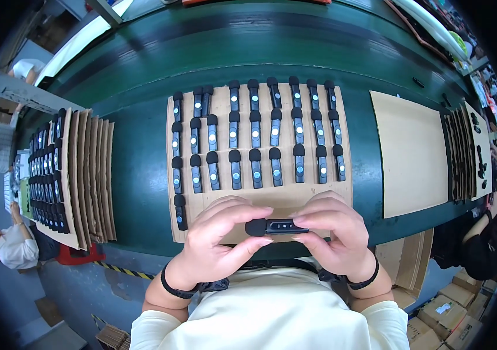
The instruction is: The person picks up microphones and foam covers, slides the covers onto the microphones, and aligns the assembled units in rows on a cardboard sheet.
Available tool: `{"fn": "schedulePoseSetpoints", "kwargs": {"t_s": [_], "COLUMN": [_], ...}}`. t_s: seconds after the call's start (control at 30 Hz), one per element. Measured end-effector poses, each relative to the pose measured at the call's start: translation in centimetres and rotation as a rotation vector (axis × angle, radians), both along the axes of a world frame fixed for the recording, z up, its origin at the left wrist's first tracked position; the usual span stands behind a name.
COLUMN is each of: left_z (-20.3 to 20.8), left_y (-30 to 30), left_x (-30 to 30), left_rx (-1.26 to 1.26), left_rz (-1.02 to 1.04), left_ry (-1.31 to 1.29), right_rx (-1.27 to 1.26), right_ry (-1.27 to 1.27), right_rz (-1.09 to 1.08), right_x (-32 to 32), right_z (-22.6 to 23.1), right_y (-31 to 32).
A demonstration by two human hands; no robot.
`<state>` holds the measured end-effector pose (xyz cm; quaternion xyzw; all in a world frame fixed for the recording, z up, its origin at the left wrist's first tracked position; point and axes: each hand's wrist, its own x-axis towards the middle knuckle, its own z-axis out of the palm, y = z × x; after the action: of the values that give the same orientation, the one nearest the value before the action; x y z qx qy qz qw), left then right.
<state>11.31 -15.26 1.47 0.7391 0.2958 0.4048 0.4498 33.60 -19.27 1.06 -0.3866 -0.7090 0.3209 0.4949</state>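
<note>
Between my two hands is a small black clip-on microphone (287, 226) with a round foam cap, lying level. My left hand (218, 232) pinches the foam-cap end between thumb and finger. At the other end, the thumb and fingers of my right hand (337, 231) close on the body. Small lights or holes show along the side facing up. Just beyond my hands, a cardboard sheet (260, 201) bears rows of similar microphones (256, 168), foam caps pointing away from me. A single microphone (179, 213) starts the nearest row at the left.
On the left, stacked cardboard sheets (94, 175) carry more microphones (47, 175). To the right lies a bare cardboard sheet (411, 154), beside another stack (461, 154) with small black parts. The green bench (143, 204) runs across. Seated people (18, 245) work at both sides; boxes (446, 309) stand lower right.
</note>
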Motion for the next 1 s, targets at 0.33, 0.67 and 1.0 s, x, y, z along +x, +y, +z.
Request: {"fn": "schedulePoseSetpoints", "kwargs": {"t_s": [0.33,0.67,1.0], "left_z": [-0.3,0.2,-0.1], "left_y": [0.1,0.4,0.3], "left_x": [0.0,0.2,0.5], "left_rx": [0.122,0.238,0.230], "left_rz": [0.001,-0.007,0.004], "left_ry": [-0.011,0.044,0.174], "right_rx": [0.081,-0.067,0.024], "right_ry": [-0.045,-0.039,-0.021], "right_rz": [-0.003,0.026,0.039], "right_x": [-0.5,-0.5,-1.1], "right_z": [-0.6,-0.3,0.0], "right_y": [0.2,0.4,0.2]}}
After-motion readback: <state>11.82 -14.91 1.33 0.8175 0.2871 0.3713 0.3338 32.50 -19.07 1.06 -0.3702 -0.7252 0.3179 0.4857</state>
